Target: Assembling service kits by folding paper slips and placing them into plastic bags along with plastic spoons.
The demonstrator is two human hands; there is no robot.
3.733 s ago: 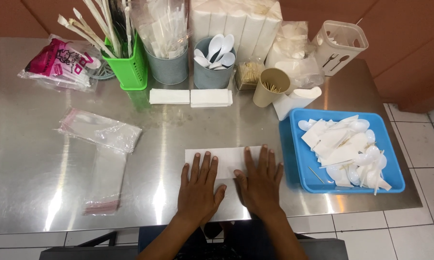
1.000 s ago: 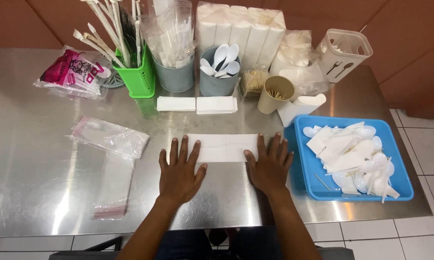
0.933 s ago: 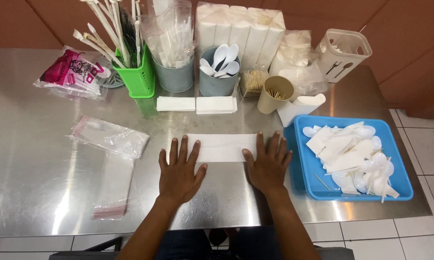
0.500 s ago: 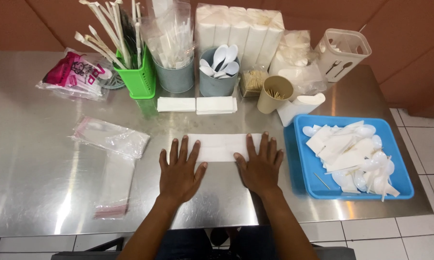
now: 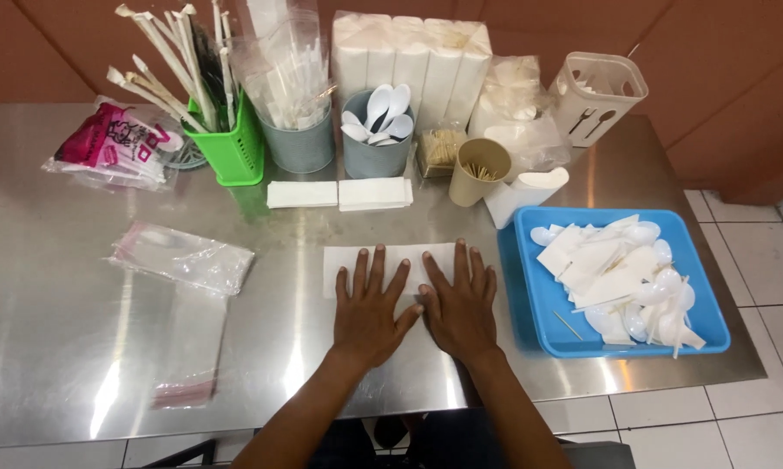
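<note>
Steel tabletop [image 5: 79, 347] under everything, shiny, w/ tiled floor [image 5: 756, 417] off its right edge. All places below given rel. to the white napkin [image 5: 348, 260], lying flat near tabletop's front-centre. Blue tray [image 5: 530, 304] just right of napkin, heaped w/ white wrapped packs and plastic spoons. Tall stack of white napkin packs [image 5: 409, 65] well behind napkin, at the back wall. Clear plastic bags [image 5: 183, 260] left of napkin, one crumpled, one flat nearer the front edge. Left hand [image 5: 370, 313] palm-down on napkin's front-middle, fingers [image 5: 361, 274] spread and flat, pinching nothing. Right hand [image 5: 457, 304] palm-down beside it on napkin's right part, fingers [image 5: 461, 260] also spread and flat; thumbs touching or nearly so, can't tell which. White cutlery caddy [image 5: 595, 95] far back-right of napkin. Green basket [image 5: 231, 143] of paper-wrapped sticks back-left. Pink-and-white packet [image 5: 114, 148] further left of that. Grey cup [image 5: 300, 143] w/ clear-wrapped items behind napkin, grey cup of white spoons [image 5: 378, 130] next to it. Two small folded napkin stacks [image 5: 339, 193] just behind napkin, side by side. Tan cup [image 5: 478, 169] w/ toothpicks back-right, white paper sleeve [image 5: 526, 195] touching it on the tray side.
</note>
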